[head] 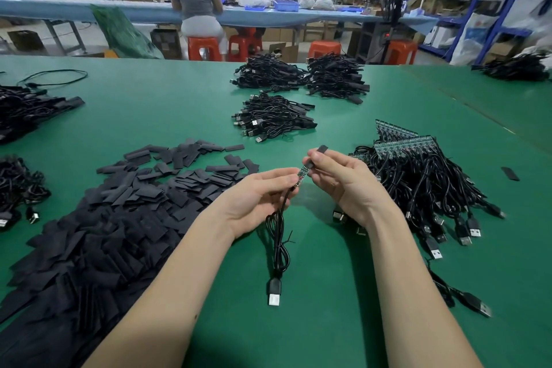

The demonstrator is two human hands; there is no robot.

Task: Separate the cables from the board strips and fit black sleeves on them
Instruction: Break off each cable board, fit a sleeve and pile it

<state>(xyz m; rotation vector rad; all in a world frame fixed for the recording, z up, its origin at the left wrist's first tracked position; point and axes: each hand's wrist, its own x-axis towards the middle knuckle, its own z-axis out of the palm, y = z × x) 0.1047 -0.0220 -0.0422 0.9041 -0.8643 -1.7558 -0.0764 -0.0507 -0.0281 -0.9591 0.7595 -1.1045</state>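
Sleeves (119,218) left; board strips (412,146) right; seemingly finished cables (273,116) behind.

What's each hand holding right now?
Left hand: pinches the cable just below its small board.
Right hand: pinches a black sleeve at the board's tip.

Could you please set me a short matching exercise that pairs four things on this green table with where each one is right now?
Things:
1. black sleeve
2. small green board
3. heap of loose black sleeves
4. board strips with cables attached

Places:
A. lying on the table by the left forearm
B. pinched in the right hand, partly slid over the board's tip
C. piled on the table beside the right hand
D. held in the fingers of the left hand, its cable hanging to the table

Pairs: 1-B, 2-D, 3-A, 4-C
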